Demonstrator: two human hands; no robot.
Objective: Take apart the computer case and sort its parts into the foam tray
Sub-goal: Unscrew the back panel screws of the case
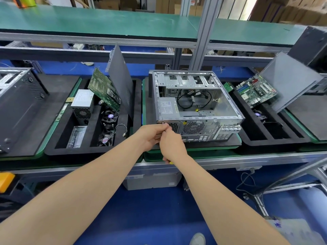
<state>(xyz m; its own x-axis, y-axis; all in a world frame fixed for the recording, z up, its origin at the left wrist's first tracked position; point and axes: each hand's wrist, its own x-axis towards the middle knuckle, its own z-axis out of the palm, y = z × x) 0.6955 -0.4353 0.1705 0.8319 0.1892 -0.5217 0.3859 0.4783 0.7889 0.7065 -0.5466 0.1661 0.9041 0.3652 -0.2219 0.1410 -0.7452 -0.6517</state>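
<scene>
Foam tray [53,151]: power supply [83,106], two fans [109,117] and a bracket [77,137] lie in slots; board [104,89] and side panel [120,76] lean upright. Open case [194,99] sits just right of it, its near rear corner at both hands: right hand [172,144] grips a screwdriver [170,163], left hand [150,135] curled there, hold unclear. Labels [82,98] unreadable.

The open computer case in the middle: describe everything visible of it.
Silver metal computer case, side panel off, lying sideways on a black pad, rear toward the camera. Inside: a power supply, looped black cables, empty drive bays. A round fan grille faces us. The left hand and the right hand, gripping a yellow-ended tool, meet at its near left corner.
</scene>
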